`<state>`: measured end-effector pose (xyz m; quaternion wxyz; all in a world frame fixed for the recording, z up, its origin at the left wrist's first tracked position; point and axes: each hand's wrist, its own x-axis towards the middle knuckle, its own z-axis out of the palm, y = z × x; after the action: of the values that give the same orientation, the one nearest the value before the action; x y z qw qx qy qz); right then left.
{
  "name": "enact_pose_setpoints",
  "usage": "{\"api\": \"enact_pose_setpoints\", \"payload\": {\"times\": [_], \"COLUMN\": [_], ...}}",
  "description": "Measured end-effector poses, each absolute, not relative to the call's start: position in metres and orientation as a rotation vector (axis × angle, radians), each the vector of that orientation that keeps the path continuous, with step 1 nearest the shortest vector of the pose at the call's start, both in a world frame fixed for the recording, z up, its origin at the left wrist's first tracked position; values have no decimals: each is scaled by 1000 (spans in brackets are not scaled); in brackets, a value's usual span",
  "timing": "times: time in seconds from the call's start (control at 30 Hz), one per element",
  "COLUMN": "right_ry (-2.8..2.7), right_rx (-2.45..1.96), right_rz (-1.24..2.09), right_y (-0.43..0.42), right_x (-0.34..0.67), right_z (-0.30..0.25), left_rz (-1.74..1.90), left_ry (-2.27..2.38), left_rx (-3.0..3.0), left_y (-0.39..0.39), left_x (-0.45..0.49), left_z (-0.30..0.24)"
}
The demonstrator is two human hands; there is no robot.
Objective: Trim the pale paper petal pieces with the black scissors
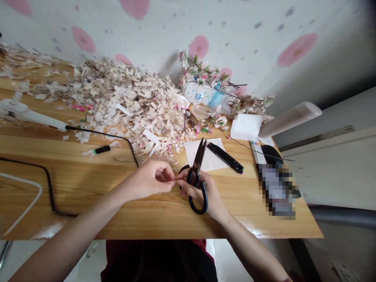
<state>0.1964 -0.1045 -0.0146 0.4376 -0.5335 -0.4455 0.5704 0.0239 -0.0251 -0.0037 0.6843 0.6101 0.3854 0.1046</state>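
Petals heap along the back edge of the worktop, left of flower sprigs near that edge. A corded tool lies before the heap's left end. Paper lies right of the heap's front, two pens across its right side. The right hand holds scissors over them; the left hand is just left.
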Motion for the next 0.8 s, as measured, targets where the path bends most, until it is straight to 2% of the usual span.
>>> {"api": "enact_pose_setpoints", "payload": {"times": [0.8], "right_ry": [-1186], "right_rx": [-1382], "right_rz": [1389], "right_y": [-104], "right_x": [196], "right_z": [-22], "left_rz": [276], "left_ry": [835], "left_rx": [1595], "left_y": [-25], "left_x": [23], "left_z": [-4]}}
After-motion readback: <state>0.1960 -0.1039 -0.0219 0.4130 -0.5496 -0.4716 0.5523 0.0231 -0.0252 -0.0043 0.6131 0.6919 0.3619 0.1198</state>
